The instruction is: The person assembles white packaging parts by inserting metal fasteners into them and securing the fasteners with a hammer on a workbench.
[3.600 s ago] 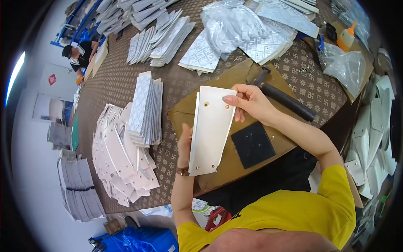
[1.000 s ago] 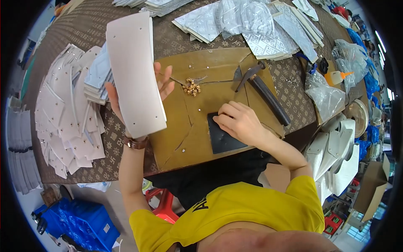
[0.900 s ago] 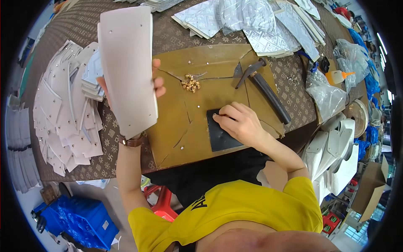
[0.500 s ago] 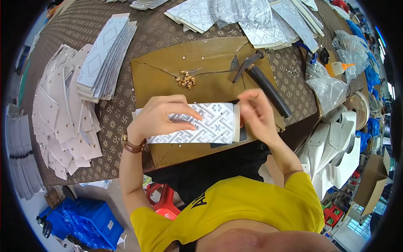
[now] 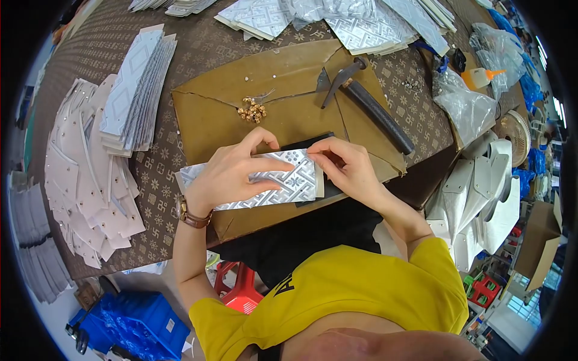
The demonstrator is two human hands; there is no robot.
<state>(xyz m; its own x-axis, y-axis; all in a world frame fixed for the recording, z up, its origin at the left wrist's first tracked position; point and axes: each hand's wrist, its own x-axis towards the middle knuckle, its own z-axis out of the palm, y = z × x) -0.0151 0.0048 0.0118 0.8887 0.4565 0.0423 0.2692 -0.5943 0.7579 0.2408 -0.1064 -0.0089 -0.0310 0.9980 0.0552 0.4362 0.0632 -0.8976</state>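
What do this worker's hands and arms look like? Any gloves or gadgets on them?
No gloves: the left hand and right hand are bare. A brown strap with a gold-coloured part, probably a watch, circles the left wrist; the right wrist shows nothing worn. Short yellow sleeves leave both forearms uncovered.

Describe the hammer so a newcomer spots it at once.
Find the brown mat on the patterned tablecloth. Beyond the right hand, toward the mat's right edge, lies the hammer. Its long black handle and dark head distinguish it from the gold-coloured pieces.
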